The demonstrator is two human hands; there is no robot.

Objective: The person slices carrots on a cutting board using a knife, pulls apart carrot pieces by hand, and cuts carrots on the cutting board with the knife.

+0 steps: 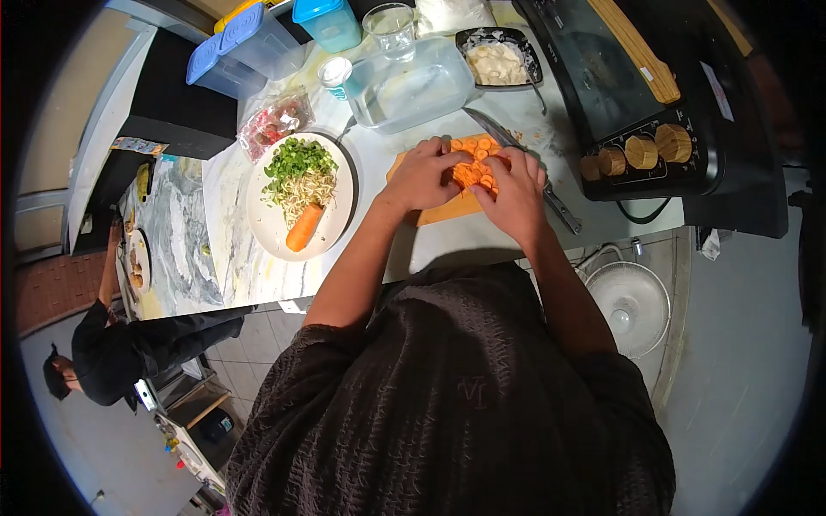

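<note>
Orange carrot slices [476, 172] lie in a pile on a wooden cutting board [445, 209]. My left hand [422, 175] is at the pile's left side, its fingers curled in against the slices. From the right, my right hand [514, 193] closes on the same pile with bent fingers. The palms and part of the pile are hidden. A knife [564, 211] lies to the right of the board, partly behind my right hand. Left of my left hand, a white plate [262, 225] holds chopped greens [297, 163], bean sprouts [295, 202] and a carrot piece [304, 228].
Behind the board are a clear plastic container [409, 95], a black bowl of pale paste [499, 64] and a glass [391, 30]. A toaster oven [654, 103] stands at the right. Blue-lidded boxes [249, 43] sit at the back left. Another person [112, 353] works at the far left.
</note>
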